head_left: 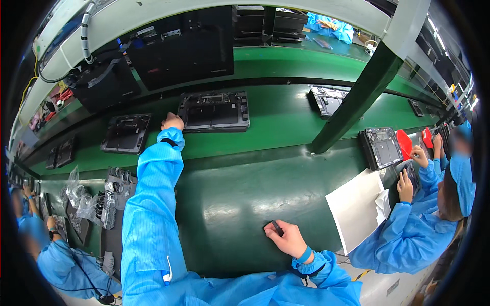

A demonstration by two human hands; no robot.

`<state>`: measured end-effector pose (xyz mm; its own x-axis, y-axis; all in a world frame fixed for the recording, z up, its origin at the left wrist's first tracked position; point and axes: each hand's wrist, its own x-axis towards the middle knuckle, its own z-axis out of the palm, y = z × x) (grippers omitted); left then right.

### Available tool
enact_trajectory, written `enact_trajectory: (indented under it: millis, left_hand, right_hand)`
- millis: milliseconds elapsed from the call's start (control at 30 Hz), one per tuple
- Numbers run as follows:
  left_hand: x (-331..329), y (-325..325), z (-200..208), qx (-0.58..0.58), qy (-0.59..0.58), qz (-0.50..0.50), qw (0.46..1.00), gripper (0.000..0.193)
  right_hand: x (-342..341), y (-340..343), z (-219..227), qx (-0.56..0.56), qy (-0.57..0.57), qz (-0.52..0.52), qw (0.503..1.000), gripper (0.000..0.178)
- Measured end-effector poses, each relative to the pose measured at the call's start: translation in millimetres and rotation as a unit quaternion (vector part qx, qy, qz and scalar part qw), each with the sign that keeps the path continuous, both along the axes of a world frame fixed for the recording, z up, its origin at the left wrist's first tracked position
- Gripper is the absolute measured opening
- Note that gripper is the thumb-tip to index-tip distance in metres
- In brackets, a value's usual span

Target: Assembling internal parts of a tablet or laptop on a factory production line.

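My left arm reaches far forward to a black tray (248, 122) that carries an opened, dark electronic device (212, 109) with its inner parts showing. My left hand (172, 121) is closed at the tray's left edge, its fingers partly hidden there. Low over the near bench, my right hand (290, 240) is closed round a small black piece (277, 228), pinched between thumb and fingers; its exact kind cannot be made out. A blue band circles the right wrist.
Another black tray with a device (126, 133) lies left on the green conveyor (278, 120). A green post (357, 97) rises at right, near a white sheet (357, 209). Co-workers in blue sit either side. Black parts and plastic bags (81, 196) lie at left.
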<state>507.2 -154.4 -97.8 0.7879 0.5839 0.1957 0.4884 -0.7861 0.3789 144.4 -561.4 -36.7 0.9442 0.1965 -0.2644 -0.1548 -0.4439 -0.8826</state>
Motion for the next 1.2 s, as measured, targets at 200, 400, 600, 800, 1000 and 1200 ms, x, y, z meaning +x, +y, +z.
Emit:
enact_trajectory:
  millis: [200, 400, 600, 800, 1000, 1200]
  left_hand:
    - [8, 5, -8, -0.168, -0.228, -0.039, 0.958, 0.023]
    - [-65, -21, 64, -0.363, -0.172, -0.326, 0.856, 0.019]
    - [-151, -105, 74, -0.364, 0.13, -0.58, 0.717, 0.019]
    - [-199, -136, 83, -0.114, -0.056, -0.587, 0.8, 0.015]
    - [-301, -178, 124, -0.24, -0.093, -0.475, 0.841, 0.012]
    - [-383, -180, 107, -0.289, -0.029, -0.426, 0.857, 0.01]
  right_hand:
    - [-3, -6, -4, 0.059, -0.048, -0.027, 0.997, 0.015]
    - [-4, -51, 26, 0.097, -0.04, -0.127, 0.986, 0.013]
    - [-12, -49, 46, 0.014, -0.14, -0.064, 0.988, 0.011]
    - [-22, -31, 29, 0.001, -0.228, 0.144, 0.963, 0.026]
    - [-25, -12, 16, -0.03, -0.25, 0.214, 0.944, 0.029]
    - [-21, 0, 19, -0.072, -0.28, 0.257, 0.922, 0.022]
